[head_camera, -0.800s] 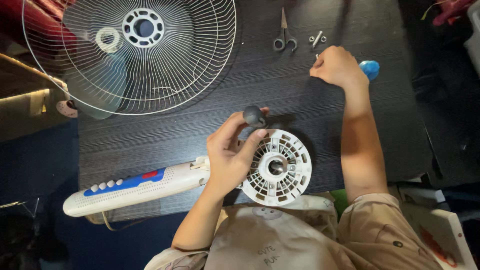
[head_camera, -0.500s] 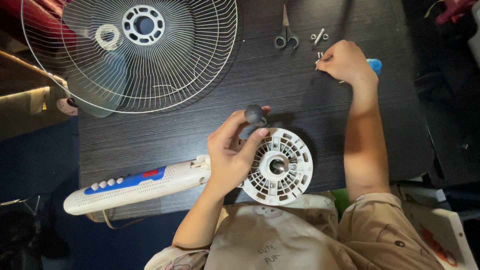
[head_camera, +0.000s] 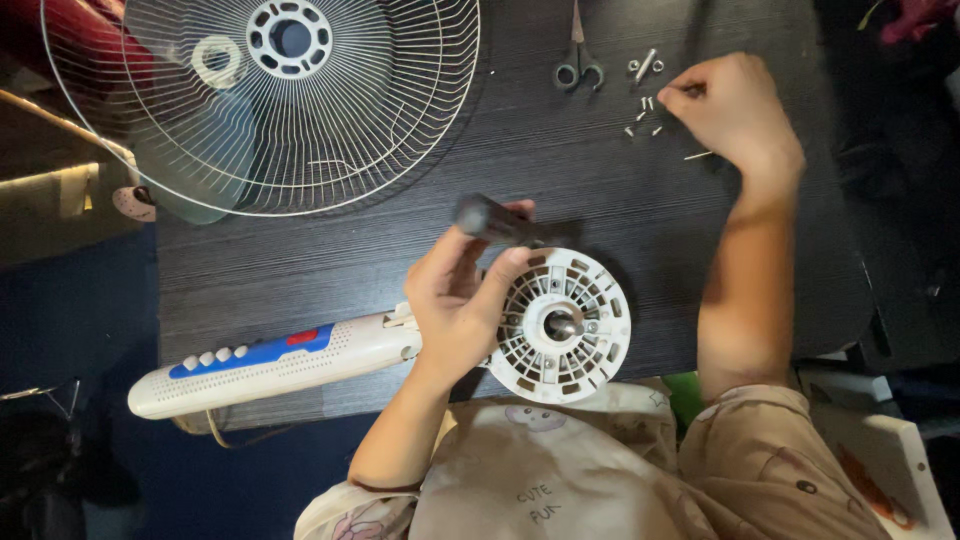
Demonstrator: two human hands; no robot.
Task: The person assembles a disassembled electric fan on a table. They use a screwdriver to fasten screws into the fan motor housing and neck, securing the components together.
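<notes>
Left hand point(head_camera: 455, 300) is ours: we see it wrapped around the neck of the fan body, fingers curled shut on it, thumb up against the dark knob point(head_camera: 487, 218) that sticks out far of the motor housing point(head_camera: 560, 325). We read the housing as a round white slotted disc with a metal shaft at its centre, sitting at the near edge of the worktop point(head_camera: 560, 180), face up. White control column point(head_camera: 265, 365) with blue panel and a red button runs left from the hand, lying flat, its left end hanging past the worktop edge.

Right hand point(head_camera: 735, 110) is at the far right of the worktop, fingers pinched narrow on something small and dark at the fingertips; we can't tell exactly what it is. It sits just beside a scatter of small screws point(head_camera: 645, 115), with a thin pin lying near the wrist. Scissors point(head_camera: 578, 60) lie just left of the screws, at the far edge, partly cut off.

Wire guard point(head_camera: 270, 100) lies far left, overhanging the worktop, with a translucent blade under it. We see a white ring point(head_camera: 217, 62) showing through the guard's mesh.
</notes>
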